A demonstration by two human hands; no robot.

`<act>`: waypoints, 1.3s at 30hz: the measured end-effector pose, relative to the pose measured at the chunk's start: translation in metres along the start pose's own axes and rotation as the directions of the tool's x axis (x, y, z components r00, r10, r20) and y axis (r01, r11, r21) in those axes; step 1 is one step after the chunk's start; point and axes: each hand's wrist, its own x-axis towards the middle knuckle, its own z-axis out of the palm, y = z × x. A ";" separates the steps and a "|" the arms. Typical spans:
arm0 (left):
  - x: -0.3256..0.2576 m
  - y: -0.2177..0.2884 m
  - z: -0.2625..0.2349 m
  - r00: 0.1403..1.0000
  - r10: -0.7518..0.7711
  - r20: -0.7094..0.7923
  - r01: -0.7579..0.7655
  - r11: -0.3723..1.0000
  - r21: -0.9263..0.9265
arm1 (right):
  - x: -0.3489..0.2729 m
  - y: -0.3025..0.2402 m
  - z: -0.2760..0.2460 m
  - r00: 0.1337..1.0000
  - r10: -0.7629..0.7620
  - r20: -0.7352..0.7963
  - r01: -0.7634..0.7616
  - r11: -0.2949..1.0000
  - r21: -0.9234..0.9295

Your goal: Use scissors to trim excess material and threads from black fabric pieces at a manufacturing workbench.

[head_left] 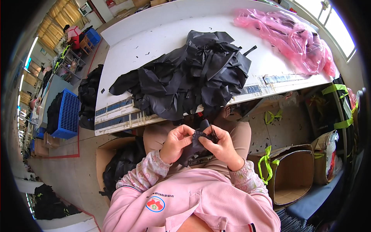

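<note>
Holding a small piece of black fabric (196, 140) above my lap, I grip it with both hands: my left hand (176, 143) is curled closed on its left edge, and my right hand (221, 146) pinches its right edge between thumb and fingers. The piece sits between the two hands, just below the near edge of the counter (127, 58). Risk, as I judge it: the fabric is thin and limp, so any slackening of either pinch could let it drop onto my lap or the floor beneath; its dark colour also makes folds hard to read, so a layer could be caught unnoticed. On the counter directly ahead lies a large heap of black fabric (189, 77), part of which overhangs the near edge and could slide off if snagged. A pink plastic sheet (293, 40) lies on the far right of the counter. Open room is limited: an open cardboard box (291, 174) stands close on my right, and a blue crate (67, 114) stands well apart on my left.
</note>
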 end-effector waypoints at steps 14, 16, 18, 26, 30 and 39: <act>-0.008 0.026 0.000 0.987 -0.025 0.160 -0.043 0.912 0.408 | 0.003 0.003 -0.004 0.997 0.041 0.069 -0.038 0.998 -0.046; -0.008 0.026 -0.002 0.983 -0.084 0.161 0.021 0.933 0.359 | 0.006 0.007 -0.005 0.991 -0.030 0.131 0.001 0.976 0.217; -0.008 0.025 0.000 0.975 -0.060 0.214 0.035 0.992 0.120 | 0.008 0.002 -0.009 0.990 0.033 0.136 -0.069 0.960 0.273; -0.001 0.014 0.009 0.985 0.112 0.135 -0.132 0.979 0.154 | 0.015 0.016 0.000 0.993 0.044 0.110 -0.077 0.943 0.325; 0.001 0.009 0.009 0.940 0.340 0.031 -0.328 0.873 0.362 | 0.012 0.006 -0.005 0.971 -0.168 -0.171 0.106 0.941 -0.321; 0.000 0.002 0.004 0.886 0.455 -0.089 -0.354 0.787 0.505 | -0.010 0.001 0.003 0.945 0.261 0.195 -0.288 0.949 0.126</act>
